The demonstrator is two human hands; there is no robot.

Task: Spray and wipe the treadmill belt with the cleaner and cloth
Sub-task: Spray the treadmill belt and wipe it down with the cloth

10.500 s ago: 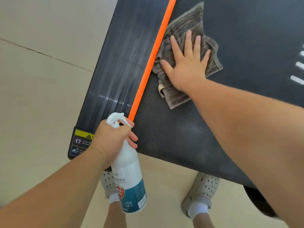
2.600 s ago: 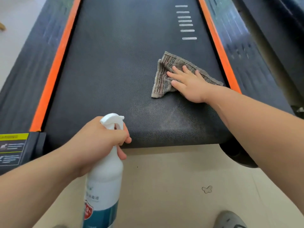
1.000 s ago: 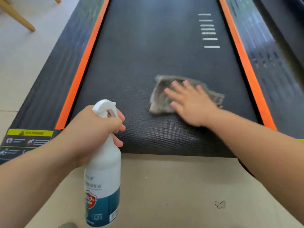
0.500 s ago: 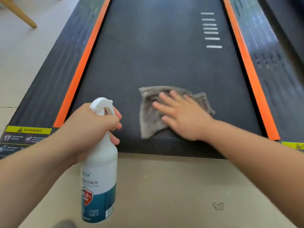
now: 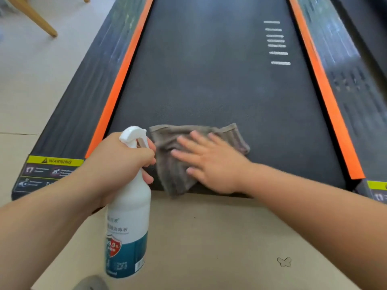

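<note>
The black treadmill belt (image 5: 209,80) runs away from me between two orange strips. A grey-brown striped cloth (image 5: 167,164) lies on the belt's near end, one corner hanging over the rear edge. My right hand (image 5: 211,162) presses flat on the cloth with fingers spread and pointing left. My left hand (image 5: 119,162) grips the neck of a white and teal spray bottle (image 5: 127,222), held upright in front of the belt's near left corner, its nozzle pointing right.
Dark side rails (image 5: 83,101) flank the belt, with yellow warning labels (image 5: 54,161) at the near corners. A wooden chair leg (image 5: 37,19) stands on the beige floor (image 5: 209,237) at the far left. A shoe tip (image 5: 92,283) shows at the bottom edge.
My right hand has slid the cloth leftward and toward me along the belt, from near the right strip to the near left end. The bottle has stayed in my left hand.
</note>
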